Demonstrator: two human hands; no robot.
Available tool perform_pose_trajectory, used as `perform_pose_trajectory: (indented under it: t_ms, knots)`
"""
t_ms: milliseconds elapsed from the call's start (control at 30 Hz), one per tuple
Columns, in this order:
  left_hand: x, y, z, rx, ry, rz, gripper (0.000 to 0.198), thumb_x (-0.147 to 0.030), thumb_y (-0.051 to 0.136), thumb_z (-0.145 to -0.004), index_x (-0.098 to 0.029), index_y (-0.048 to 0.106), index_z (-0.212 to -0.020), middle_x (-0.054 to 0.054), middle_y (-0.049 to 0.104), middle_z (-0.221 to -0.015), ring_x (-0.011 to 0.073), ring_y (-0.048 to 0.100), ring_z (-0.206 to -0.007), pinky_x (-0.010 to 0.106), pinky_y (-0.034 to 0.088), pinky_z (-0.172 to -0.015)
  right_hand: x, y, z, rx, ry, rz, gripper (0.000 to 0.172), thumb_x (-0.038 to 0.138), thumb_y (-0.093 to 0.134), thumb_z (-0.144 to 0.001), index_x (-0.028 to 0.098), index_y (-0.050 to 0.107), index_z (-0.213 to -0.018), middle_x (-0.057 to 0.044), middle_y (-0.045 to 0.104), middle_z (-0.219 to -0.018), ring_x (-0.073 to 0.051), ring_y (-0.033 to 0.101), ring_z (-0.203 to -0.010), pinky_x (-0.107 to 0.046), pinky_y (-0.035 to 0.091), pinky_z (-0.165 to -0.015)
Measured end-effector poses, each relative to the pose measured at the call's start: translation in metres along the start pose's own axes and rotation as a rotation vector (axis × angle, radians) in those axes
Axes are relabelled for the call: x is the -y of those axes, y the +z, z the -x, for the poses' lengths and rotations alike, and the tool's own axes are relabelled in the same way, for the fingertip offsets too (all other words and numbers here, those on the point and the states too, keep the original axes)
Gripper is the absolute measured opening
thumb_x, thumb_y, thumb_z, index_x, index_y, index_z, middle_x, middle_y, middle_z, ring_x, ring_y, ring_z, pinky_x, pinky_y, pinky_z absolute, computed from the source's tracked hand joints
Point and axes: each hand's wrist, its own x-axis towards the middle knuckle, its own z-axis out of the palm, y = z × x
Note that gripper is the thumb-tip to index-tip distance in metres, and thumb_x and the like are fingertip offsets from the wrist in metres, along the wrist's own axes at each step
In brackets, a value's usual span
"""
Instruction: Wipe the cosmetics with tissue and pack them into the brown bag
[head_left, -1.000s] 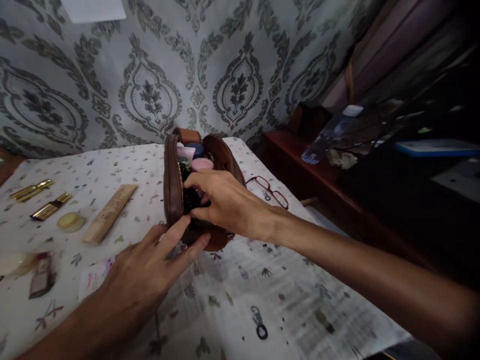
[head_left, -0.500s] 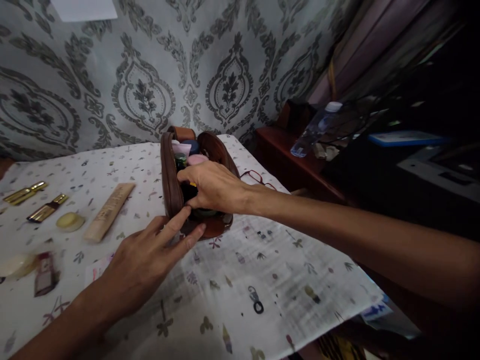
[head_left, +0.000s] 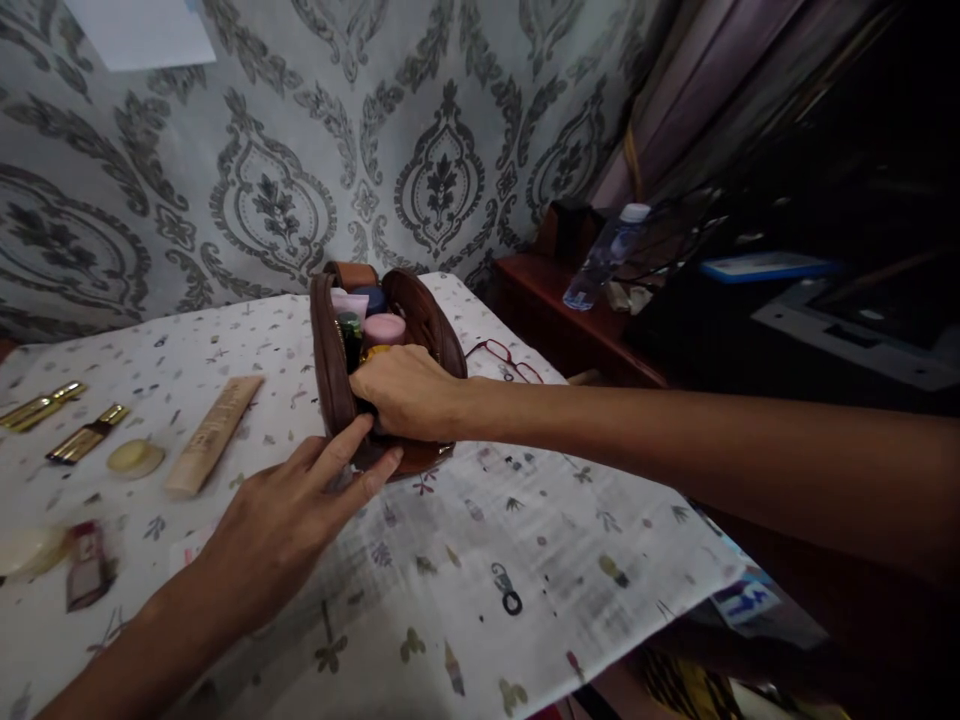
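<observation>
A brown zippered toiletry bag (head_left: 334,365) sits unzipped on the printed white cloth. Inside it show a pink round lid (head_left: 384,329), a dark blue item (head_left: 374,299), a pale pink tube (head_left: 349,303), something green (head_left: 349,325) and a bit of yellow. My right hand (head_left: 409,390) reaches down into the bag, its fingertips hidden, so whether they grip anything does not show. Against the bag's near edge lie the stretched, spread fingers of my left hand (head_left: 300,500).
Left on the cloth lie a beige tube (head_left: 214,436), a small yellowish jar (head_left: 135,457), gold-coloured cases (head_left: 88,433) and a dark red bottle (head_left: 88,565). Red-framed glasses (head_left: 514,360) rest right of the bag. A clear water bottle (head_left: 604,258) stands on the red-brown furniture (head_left: 525,290).
My right hand has gone deeper into the bag and its fingers have curled down out of sight. My left hand stays at the bag's near edge. The view has shifted slightly.
</observation>
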Motion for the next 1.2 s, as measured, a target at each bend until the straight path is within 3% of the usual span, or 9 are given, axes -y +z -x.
perform_pose_trajectory:
  t_ms: [167, 333, 500, 600, 733, 933, 1067, 1200]
  knots:
    - [0.001, 0.002, 0.002, 0.000, 0.002, -0.004, 0.080, 0.002, 0.044, -0.076, -0.033, 0.044, -0.149, 0.009, 0.045, -0.155, 0.0250, 0.063, -0.109, 0.028, 0.057, -0.065, -0.006, -0.001, 0.006, 0.009, -0.041, -0.043, 0.020, 0.019, 0.067, -0.081, 0.015, 0.070, -0.100, -0.011, 0.074, -0.098, -0.025, 0.067, -0.088, -0.030, 0.040, -0.064]
    - [0.006, 0.002, 0.006, -0.017, 0.021, 0.034, 0.085, 0.004, 0.040, -0.077, -0.035, 0.037, -0.153, 0.006, 0.042, -0.158, 0.0242, 0.063, -0.110, 0.033, 0.059, -0.074, -0.012, -0.016, 0.021, -0.027, -0.111, -0.168, 0.012, 0.013, 0.062, -0.087, 0.016, 0.070, -0.096, -0.007, 0.071, -0.099, -0.020, 0.063, -0.089, -0.028, 0.039, -0.068]
    - [0.009, -0.001, 0.005, -0.006, 0.030, 0.045, 0.093, 0.005, 0.038, -0.076, -0.039, 0.026, -0.157, 0.004, 0.041, -0.158, 0.0237, 0.063, -0.112, 0.026, 0.057, -0.064, -0.023, -0.025, 0.042, -0.227, -0.071, -0.269, 0.020, 0.010, 0.049, -0.093, 0.015, 0.068, -0.086, -0.004, 0.067, -0.086, -0.016, 0.058, -0.082, -0.028, 0.039, -0.072]
    - [0.009, -0.005, 0.004, 0.074, 0.023, 0.027, 0.095, 0.004, 0.036, -0.078, -0.040, 0.017, -0.159, 0.006, 0.040, -0.159, 0.0246, 0.063, -0.114, 0.026, 0.056, -0.062, -0.034, -0.019, 0.055, -0.369, -0.085, -0.298, 0.021, 0.014, 0.047, -0.096, 0.015, 0.066, -0.088, -0.003, 0.064, -0.083, -0.015, 0.055, -0.080, -0.028, 0.038, -0.074]
    - [0.007, -0.007, 0.003, 0.112, 0.036, -0.017, 0.090, 0.003, 0.036, -0.082, -0.040, 0.016, -0.159, 0.007, 0.041, -0.158, 0.0251, 0.062, -0.117, 0.026, 0.057, -0.065, -0.043, -0.005, 0.066, -0.439, -0.191, -0.327, 0.026, 0.017, 0.043, -0.100, 0.016, 0.062, -0.082, -0.002, 0.060, -0.082, -0.015, 0.051, -0.081, -0.030, 0.040, -0.077]
    - [0.010, -0.008, 0.000, 0.095, 0.044, -0.013, 0.082, 0.000, 0.035, -0.088, -0.039, 0.019, -0.159, 0.007, 0.041, -0.158, 0.0239, 0.063, -0.116, 0.024, 0.057, -0.065, -0.038, 0.008, 0.063, -0.347, -0.341, -0.230, 0.027, 0.020, 0.043, -0.103, 0.015, 0.063, -0.086, -0.005, 0.064, -0.095, -0.019, 0.049, -0.095, -0.036, 0.038, -0.089]
    - [0.011, -0.010, 0.006, 0.038, 0.107, 0.021, 0.068, -0.003, 0.038, -0.092, -0.029, 0.035, -0.155, 0.011, 0.044, -0.156, 0.0225, 0.062, -0.117, 0.023, 0.057, -0.068, -0.031, 0.008, 0.049, -0.213, -0.448, -0.100, 0.022, 0.024, 0.050, -0.100, 0.015, 0.065, -0.088, -0.007, 0.066, -0.099, -0.023, 0.051, -0.101, -0.040, 0.035, -0.091]
    - [0.001, -0.010, 0.025, -0.019, 0.060, 0.079, 0.052, -0.004, 0.042, -0.094, -0.023, 0.054, -0.141, 0.012, 0.056, -0.143, 0.0235, 0.059, -0.120, 0.029, 0.057, -0.082, -0.028, -0.001, 0.028, -0.101, -0.527, -0.064, 0.015, 0.018, 0.055, -0.096, 0.014, 0.068, -0.090, -0.009, 0.070, -0.099, -0.023, 0.056, -0.098, -0.039, 0.036, -0.089]
